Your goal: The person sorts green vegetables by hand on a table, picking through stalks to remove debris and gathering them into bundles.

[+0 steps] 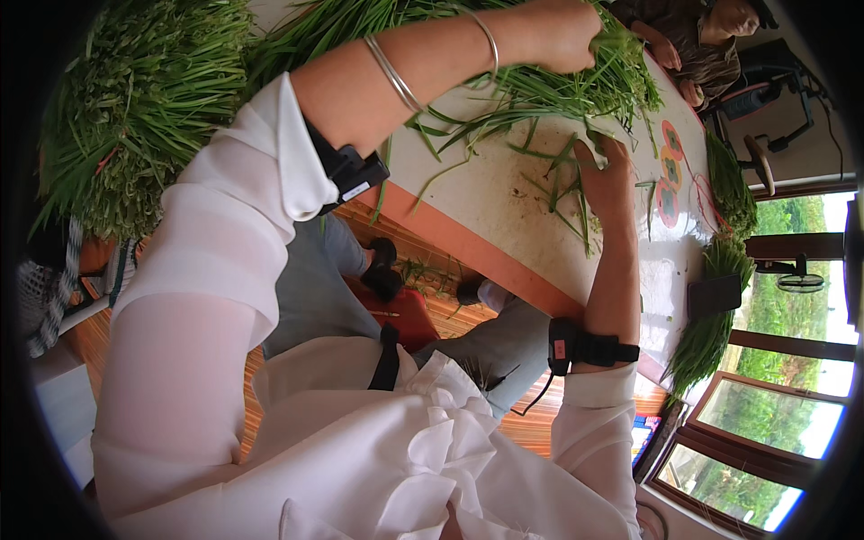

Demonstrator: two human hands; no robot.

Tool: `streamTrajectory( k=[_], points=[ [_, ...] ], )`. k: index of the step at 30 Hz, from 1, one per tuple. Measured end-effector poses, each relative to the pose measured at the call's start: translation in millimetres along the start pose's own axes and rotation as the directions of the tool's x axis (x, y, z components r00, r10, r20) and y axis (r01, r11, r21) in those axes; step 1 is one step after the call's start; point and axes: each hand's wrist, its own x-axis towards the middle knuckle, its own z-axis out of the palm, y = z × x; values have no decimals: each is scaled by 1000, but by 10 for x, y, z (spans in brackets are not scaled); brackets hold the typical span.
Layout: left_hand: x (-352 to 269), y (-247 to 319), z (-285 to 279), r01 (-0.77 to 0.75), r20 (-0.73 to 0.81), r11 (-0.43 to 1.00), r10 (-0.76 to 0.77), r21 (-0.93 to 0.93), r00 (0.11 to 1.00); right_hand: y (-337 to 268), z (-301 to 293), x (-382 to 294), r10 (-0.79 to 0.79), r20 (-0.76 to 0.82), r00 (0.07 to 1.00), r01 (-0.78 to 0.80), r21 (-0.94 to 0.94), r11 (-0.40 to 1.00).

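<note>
My left hand [563, 37], with silver bangles on its forearm, reaches across the table and is curled shut at the edge of a heap of long green leaves [567, 91] that look like garlic chives. Some leaves beyond its knuckles are blurred. Nearer to me, my right hand [607, 175] is low over the white tabletop [472, 175], thumb and fingers apart. A few loose blades lie beside its thumb and between the fingertips. Stray blades [557, 182] and bits of soil are scattered to its left. Both forearms wear black straps with small devices.
A large chive pile [155, 101] rises at the left. Tied-looking bundles [705, 324] line the right table edge, a dark phone [714, 297] against them. Fruit-slice-patterned discs [668, 174] and red string [705, 196] are nearby. Another person [702, 47] sits at the far right.
</note>
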Motion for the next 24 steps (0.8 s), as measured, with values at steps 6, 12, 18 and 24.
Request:
streamTrajectory(
  k=[6,12,18,24],
  points=[
    [-78,5,573,125,300,986,-152,108,942,6,-26,-193,74,21,997,-75,23,997],
    [-187,-50,730,69,367,992,-104,108,925,-100,-4,-168,85,-66,994,-76,127,989],
    [-326,206,444,626,643,632,-252,-456,723,-100,-24,-113,357,-18,934,-320,401,859],
    [-326,116,581,710,712,418,-185,-567,677,-88,-1,-106,370,-54,927,-319,405,857]
  ],
)
